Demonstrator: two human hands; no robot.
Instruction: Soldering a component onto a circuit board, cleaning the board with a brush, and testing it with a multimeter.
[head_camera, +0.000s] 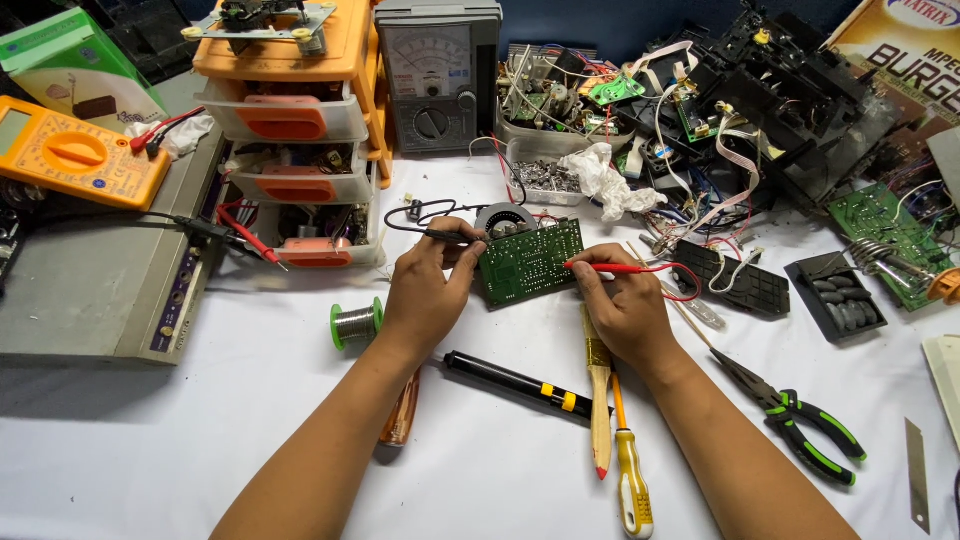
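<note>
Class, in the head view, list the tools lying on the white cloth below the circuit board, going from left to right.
Solder spool → black desoldering pump → paintbrush → yellow-handled screwdriver → green-handled pliers → blade.

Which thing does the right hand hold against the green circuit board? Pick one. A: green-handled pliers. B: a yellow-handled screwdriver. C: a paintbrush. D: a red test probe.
D: the right hand pinches a red test probe with its tip on the green circuit board; the other tools lie untouched on the table.
</note>
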